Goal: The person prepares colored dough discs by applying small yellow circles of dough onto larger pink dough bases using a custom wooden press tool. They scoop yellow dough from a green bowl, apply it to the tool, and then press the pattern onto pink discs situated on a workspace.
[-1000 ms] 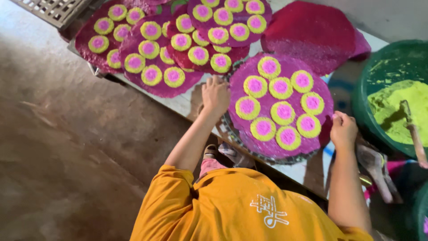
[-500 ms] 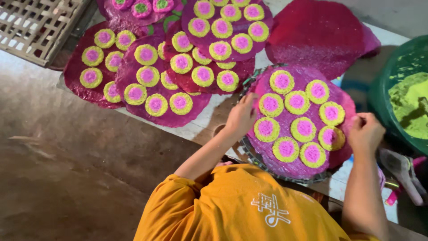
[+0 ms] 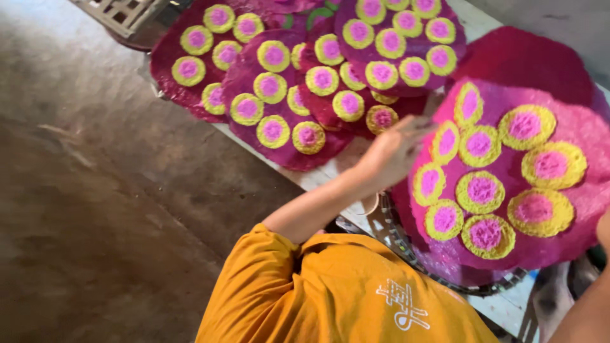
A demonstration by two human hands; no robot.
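The big magenta disc (image 3: pixel 508 184) with its yellow-and-pink rounds has tipped up off its wire tray (image 3: pixel 406 248) and tilts toward the camera, where a second ago it lay flat. The left hand (image 3: pixel 387 152) has shifted to the disc's left edge. The green tub of yellow powder has gone from view, and the right hand has slid almost out at the right edge.

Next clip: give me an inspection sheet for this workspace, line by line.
Surface: pale table, mostly covered.
Job's things: round magenta sheet with yellow-and-pink discs, tilted over a dark wire rack.
Clutter: overlapping decorated magenta sheets; one plain magenta sheet; grey lattice crate.
Fingers: left hand touches the tilted sheet's left edge; right hand barely in view at the frame's right edge, grip unclear.
Cables: nothing seen.
Surroundings: bare brown floor; orange shirt below.
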